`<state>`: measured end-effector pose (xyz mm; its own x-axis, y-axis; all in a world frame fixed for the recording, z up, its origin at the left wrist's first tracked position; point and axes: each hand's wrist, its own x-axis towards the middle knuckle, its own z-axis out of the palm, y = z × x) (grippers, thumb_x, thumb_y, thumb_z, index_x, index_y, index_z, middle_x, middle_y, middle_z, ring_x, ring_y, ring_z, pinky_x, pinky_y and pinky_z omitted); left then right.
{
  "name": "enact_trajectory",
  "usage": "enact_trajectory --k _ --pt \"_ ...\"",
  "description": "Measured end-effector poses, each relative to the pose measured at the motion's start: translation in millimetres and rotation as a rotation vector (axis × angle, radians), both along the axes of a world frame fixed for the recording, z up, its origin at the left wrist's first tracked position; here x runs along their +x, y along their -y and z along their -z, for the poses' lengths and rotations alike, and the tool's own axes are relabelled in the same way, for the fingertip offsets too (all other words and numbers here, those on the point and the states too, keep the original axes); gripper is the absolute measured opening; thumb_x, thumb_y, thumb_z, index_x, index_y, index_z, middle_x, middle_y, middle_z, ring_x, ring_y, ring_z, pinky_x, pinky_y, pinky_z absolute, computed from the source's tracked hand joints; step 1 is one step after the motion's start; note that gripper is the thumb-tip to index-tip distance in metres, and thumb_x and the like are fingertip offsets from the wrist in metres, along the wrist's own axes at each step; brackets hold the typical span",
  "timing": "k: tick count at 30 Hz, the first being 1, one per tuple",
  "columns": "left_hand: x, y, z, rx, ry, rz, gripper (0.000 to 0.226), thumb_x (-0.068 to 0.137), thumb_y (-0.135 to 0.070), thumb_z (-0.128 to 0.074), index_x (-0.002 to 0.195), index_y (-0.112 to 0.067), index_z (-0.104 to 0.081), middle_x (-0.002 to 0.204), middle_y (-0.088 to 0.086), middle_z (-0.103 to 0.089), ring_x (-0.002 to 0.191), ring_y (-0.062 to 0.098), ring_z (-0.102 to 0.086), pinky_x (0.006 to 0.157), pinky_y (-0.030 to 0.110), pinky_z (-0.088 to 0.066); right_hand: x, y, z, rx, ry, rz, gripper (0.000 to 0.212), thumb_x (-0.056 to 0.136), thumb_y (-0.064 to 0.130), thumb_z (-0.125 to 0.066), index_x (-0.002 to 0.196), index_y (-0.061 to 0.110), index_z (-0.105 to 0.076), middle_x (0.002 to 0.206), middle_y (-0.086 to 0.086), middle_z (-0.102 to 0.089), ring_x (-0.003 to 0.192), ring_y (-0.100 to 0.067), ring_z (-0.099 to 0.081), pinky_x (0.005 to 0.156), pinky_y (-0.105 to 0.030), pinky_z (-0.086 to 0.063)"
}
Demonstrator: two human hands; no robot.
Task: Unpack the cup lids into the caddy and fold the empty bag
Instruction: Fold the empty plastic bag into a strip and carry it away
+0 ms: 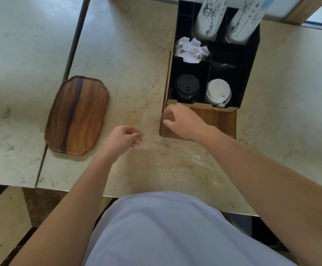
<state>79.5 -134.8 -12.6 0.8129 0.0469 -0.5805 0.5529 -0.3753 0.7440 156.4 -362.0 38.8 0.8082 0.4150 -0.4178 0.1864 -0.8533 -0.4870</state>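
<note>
A clear, nearly invisible plastic bag (185, 150) lies flat on the marble counter in front of the caddy. My left hand (122, 140) pinches its left edge. My right hand (183, 121) pinches the far edge of the bag, just in front of the caddy's wooden front. The black-lined wooden caddy (250, 60) holds a stack of black lids (187, 87) in its near left compartment and a stack of white lids (218, 93) in the near right one.
Crumpled white paper (192, 49) fills a middle compartment, and two stacks of printed paper cups (208, 18) lean in the back ones. A wooden tray (76, 115) lies to the left, near the seam between two counter slabs. The counter edge runs close to my body.
</note>
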Motion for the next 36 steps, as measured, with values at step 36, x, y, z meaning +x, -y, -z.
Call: enact_trajectory --k 36 --pt "-19.7 1.0 26.5 0.518 0.450 0.120 0.011 0.085 -0.007 -0.071 0.082 -0.006 -0.061 0.078 0.012 -0.062 0.070 0.033 -0.060 0.058 0.045 -0.051 83.0 -66.7 41.5 -0.175 0.323 -1.056 0.013 0.097 0.011 -0.050 0.097 0.017 -0.061 0.093 0.001 -0.061 0.089 -0.019 -0.046 0.074 -0.035 -0.041"
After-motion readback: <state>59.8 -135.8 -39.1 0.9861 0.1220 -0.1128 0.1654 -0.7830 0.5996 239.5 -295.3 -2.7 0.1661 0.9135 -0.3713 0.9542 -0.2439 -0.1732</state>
